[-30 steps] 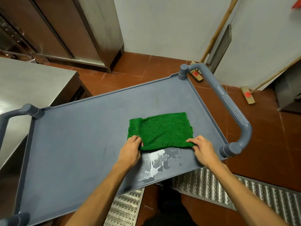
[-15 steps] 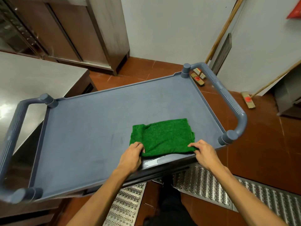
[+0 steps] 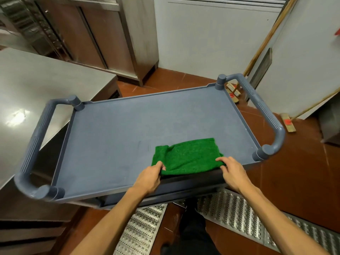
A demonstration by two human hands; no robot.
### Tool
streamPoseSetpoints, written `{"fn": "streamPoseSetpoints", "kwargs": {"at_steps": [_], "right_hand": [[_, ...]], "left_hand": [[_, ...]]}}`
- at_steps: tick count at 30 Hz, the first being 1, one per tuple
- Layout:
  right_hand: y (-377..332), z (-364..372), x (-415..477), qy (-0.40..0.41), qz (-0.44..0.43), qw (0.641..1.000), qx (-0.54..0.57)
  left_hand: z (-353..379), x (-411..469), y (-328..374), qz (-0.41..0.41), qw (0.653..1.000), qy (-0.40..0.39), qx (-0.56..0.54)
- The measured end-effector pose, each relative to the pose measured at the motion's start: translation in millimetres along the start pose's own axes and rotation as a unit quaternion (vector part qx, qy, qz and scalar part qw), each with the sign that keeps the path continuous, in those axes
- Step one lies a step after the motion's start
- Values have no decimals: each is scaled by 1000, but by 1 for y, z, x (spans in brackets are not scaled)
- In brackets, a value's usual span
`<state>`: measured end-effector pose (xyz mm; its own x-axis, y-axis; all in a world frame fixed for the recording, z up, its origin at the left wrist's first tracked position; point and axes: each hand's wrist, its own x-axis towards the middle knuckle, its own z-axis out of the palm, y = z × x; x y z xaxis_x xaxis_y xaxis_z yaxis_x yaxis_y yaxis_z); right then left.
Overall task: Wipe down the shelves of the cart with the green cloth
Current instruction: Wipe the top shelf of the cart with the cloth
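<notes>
A folded green cloth (image 3: 187, 155) lies on the top shelf (image 3: 119, 137) of a grey-blue plastic cart, at the shelf's near edge and right of its middle. My left hand (image 3: 150, 176) pinches the cloth's near left corner. The cloth's near right corner is held by my right hand (image 3: 232, 172), whose fingers press down on it. The cloth's near edge reaches the shelf's front rim. Looped handles stand at the cart's left end (image 3: 35, 146) and right end (image 3: 263, 111). Lower shelves are hidden under the top one.
A steel counter (image 3: 36, 85) adjoins the cart's left end. Steel cabinets (image 3: 103, 34) stand behind. Brooms (image 3: 287, 122) lean on the white wall at right. Perforated metal floor grates (image 3: 239, 214) lie beneath me on red tile.
Both hands have drawn the cloth toward me to the shelf's near edge, covering the wet patch seen earlier. The camera has pulled back, showing the whole cart.
</notes>
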<state>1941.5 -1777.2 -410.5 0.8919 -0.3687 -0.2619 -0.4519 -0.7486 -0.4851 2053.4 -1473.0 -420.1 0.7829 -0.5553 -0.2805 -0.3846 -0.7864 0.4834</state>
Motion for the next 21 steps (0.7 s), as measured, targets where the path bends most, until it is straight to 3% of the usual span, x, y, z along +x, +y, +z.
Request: {"fn": "streamPoseSetpoints", "kwargs": {"at_steps": [7,21], "right_hand": [[-22,13,-14,43,-56,997,32],[-98,48,-28,15,-118,990,70]], "left_hand": [[-11,-26,-18,-18,1000,-19,13],[-51,-82,-88,-120,993,4,-16]]}}
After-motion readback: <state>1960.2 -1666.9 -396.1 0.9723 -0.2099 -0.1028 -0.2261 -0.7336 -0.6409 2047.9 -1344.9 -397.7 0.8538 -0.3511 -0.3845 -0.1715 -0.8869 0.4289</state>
